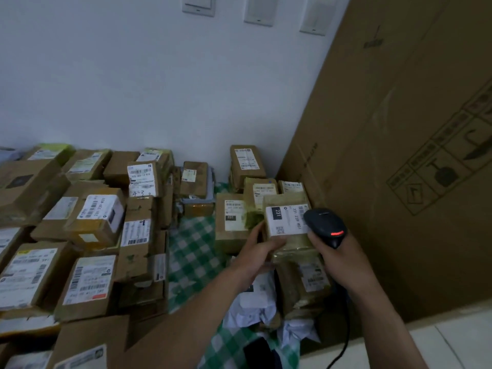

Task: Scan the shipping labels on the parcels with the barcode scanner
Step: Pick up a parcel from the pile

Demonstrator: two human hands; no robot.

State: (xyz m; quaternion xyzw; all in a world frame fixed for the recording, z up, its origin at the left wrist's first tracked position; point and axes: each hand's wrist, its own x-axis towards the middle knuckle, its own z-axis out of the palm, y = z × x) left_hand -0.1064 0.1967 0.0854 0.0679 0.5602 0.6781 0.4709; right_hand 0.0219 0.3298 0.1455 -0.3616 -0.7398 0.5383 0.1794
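My left hand grips the near left edge of a small brown parcel, holding it up with its white shipping label facing me. My right hand grips the handle of a black barcode scanner, whose head sits right at the label's right edge. A red light glows on the scanner's back. Its black cable hangs down below my right wrist. Several more labelled parcels stand just behind the held one.
A big pile of labelled cardboard parcels fills the left side on a green checked cloth. A tall cardboard box leans against the wall at right. White plastic mailers lie under my left forearm. Pale floor tiles show at lower right.
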